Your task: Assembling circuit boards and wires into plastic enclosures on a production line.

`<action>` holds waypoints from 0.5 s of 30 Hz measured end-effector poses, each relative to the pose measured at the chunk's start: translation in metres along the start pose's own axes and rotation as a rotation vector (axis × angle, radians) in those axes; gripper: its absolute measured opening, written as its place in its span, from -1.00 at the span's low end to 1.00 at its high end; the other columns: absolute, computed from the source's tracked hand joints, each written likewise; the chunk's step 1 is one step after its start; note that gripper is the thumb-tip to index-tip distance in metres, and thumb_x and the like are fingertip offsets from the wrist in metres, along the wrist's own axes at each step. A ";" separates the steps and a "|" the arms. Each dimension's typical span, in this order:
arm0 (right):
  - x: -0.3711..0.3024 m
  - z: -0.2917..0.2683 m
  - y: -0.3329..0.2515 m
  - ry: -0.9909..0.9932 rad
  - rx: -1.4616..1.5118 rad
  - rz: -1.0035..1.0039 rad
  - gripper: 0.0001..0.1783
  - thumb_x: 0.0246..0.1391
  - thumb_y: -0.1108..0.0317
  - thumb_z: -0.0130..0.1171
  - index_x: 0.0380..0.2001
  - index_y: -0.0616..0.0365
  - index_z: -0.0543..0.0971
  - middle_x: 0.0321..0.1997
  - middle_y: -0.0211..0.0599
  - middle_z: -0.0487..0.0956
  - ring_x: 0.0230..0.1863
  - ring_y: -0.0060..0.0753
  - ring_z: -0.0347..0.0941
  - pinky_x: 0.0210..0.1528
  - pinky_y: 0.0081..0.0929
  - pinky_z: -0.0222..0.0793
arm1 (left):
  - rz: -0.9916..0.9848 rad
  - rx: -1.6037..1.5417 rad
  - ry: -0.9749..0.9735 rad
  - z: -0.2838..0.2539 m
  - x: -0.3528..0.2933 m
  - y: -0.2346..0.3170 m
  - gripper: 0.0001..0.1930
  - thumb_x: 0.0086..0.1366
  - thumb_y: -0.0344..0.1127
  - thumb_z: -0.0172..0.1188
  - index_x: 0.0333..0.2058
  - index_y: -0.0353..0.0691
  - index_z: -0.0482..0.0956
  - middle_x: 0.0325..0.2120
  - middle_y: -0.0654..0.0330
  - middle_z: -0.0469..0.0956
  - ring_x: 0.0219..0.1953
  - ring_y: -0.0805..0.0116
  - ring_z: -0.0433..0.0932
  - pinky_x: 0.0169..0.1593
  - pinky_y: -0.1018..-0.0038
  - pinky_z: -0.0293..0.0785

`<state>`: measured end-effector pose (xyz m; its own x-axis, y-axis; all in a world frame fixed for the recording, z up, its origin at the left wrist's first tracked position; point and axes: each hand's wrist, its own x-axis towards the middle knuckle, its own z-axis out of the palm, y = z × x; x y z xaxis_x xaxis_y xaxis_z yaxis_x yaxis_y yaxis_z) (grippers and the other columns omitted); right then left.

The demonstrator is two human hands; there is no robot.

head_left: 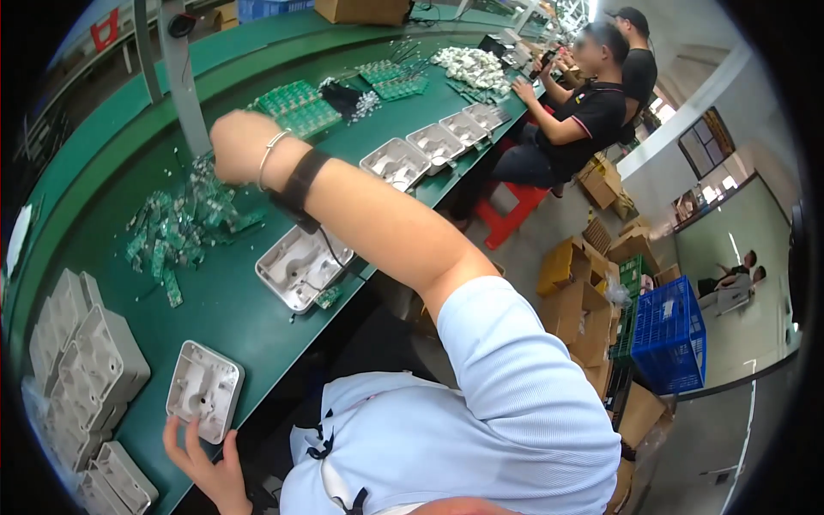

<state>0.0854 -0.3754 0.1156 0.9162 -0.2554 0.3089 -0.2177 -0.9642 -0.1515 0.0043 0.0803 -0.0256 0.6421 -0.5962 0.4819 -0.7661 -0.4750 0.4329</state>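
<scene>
My left hand (pixel 210 468) grips the near end of a white plastic housing (pixel 225 378), fingers over its rim and thumb at its right side. The housing lies open side up on the green table, with moulded posts inside. My right arm stretches forward across the table. My right hand (pixel 245 148) is closed beside a loose pile of small green circuit boards (pixel 184 223); its fingertips are hidden, so what it holds cannot be made out. Between my arms another white housing (pixel 287 262) sits at the table edge, a dark cable and a small green board (pixel 328 297) by it.
Stacked white housings (pixel 94 360) fill the table's left end. Farther along lie panels of green boards (pixel 296 107), a row of housings (pixel 395 163) and a heap of white parts (pixel 472 70). Two people work beyond, one on a red stool (pixel 506 210). A blue crate (pixel 669 339) and cartons stand right.
</scene>
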 end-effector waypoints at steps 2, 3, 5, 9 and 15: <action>-0.002 0.001 0.008 -0.149 -0.019 0.007 -0.82 -0.02 0.33 0.35 -0.35 0.15 0.80 -0.22 0.01 0.78 -0.11 0.03 0.77 -0.05 -0.11 0.70 | -0.079 -0.042 0.046 0.001 0.005 0.006 -0.26 0.05 -0.52 0.52 0.27 -0.22 0.50 0.38 -0.08 0.38 0.44 -0.19 0.31 0.52 -0.07 0.15; -0.003 0.004 0.009 -0.053 -0.024 -0.022 -0.84 -0.03 0.36 0.33 -0.38 0.16 0.78 -0.24 0.01 0.78 -0.11 0.06 0.76 -0.04 -0.10 0.69 | -0.114 -0.064 0.015 -0.001 0.007 0.007 -0.17 0.04 -0.54 0.51 0.34 -0.21 0.42 0.41 -0.09 0.33 0.46 -0.18 0.29 0.53 -0.03 0.13; -0.003 0.008 0.008 0.133 -0.029 -0.088 -0.87 -0.07 0.40 0.29 -0.44 0.17 0.75 -0.28 0.02 0.76 -0.12 0.14 0.73 -0.01 -0.06 0.67 | -0.192 -0.099 -0.047 -0.003 0.008 0.007 0.02 0.02 -0.57 0.50 0.49 -0.20 0.25 0.49 -0.10 0.24 0.51 -0.18 0.24 0.56 0.04 0.09; -0.002 0.015 0.009 0.312 -0.008 -0.061 -0.85 -0.07 0.39 0.30 -0.39 0.16 0.75 -0.28 0.01 0.76 -0.14 0.15 0.73 -0.02 -0.04 0.67 | -0.357 -0.253 -0.126 0.002 0.012 0.005 0.13 0.00 -0.59 0.48 0.56 -0.20 0.12 0.50 -0.13 0.21 0.53 -0.12 0.21 0.58 0.12 0.04; 0.005 0.006 0.006 0.196 0.056 0.020 -0.81 -0.07 0.39 0.29 -0.36 0.20 0.77 -0.25 0.11 0.76 -0.18 0.11 0.73 -0.06 -0.05 0.67 | -0.422 -0.346 -0.034 0.003 0.002 -0.010 0.25 -0.10 -0.44 0.62 0.57 -0.26 0.07 0.49 -0.13 0.20 0.53 -0.06 0.20 0.59 0.15 0.04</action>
<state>0.0907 -0.3815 0.1103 0.8278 -0.2887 0.4810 -0.2111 -0.9547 -0.2098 0.0130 0.0817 -0.0306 0.8858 -0.4235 0.1900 -0.3844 -0.4398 0.8117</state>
